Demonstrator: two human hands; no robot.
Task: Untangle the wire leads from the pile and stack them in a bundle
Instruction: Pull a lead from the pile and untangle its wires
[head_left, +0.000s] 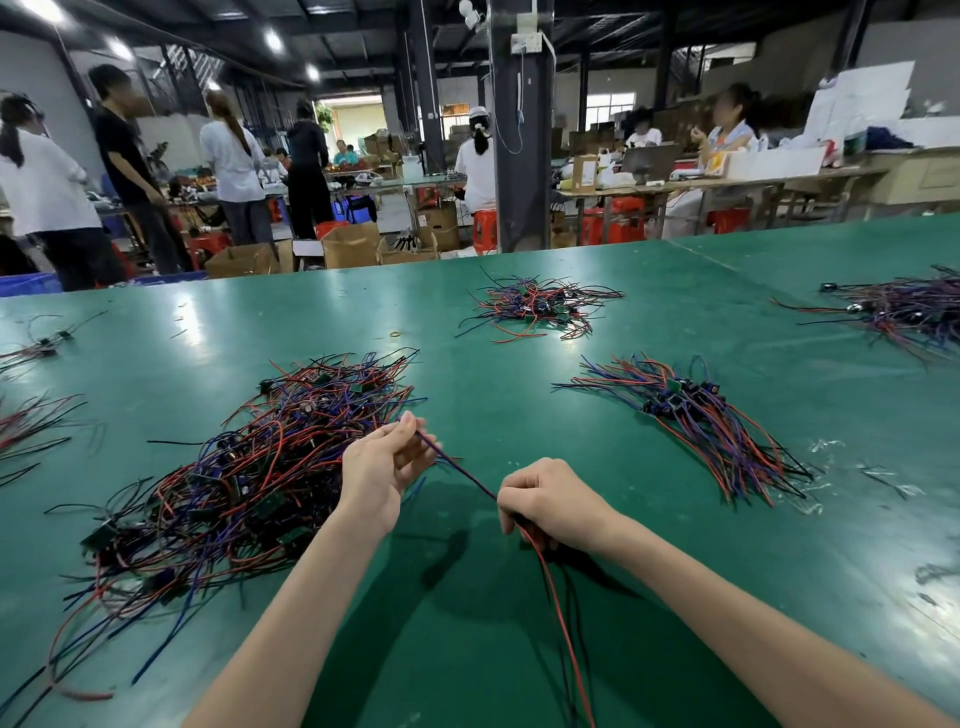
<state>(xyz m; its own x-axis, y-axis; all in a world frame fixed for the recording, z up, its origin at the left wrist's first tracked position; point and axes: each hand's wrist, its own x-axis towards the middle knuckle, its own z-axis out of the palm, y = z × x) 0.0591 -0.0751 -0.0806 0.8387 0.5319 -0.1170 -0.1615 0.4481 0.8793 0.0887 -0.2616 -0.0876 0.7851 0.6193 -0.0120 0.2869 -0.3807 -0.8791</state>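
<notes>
Between pile (244, 467) and bundle (701, 421), the lead (462, 470) is stretching diagonally from far-left to near-right, left hand (384, 467) pinching its far end, right hand (550, 501) curling round it, nearer the bundle.

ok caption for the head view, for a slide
Left hand and right hand stretch one wire lead beside the tangled red-blue-black wire pile on a green table, aligned bundle at right.
</notes>
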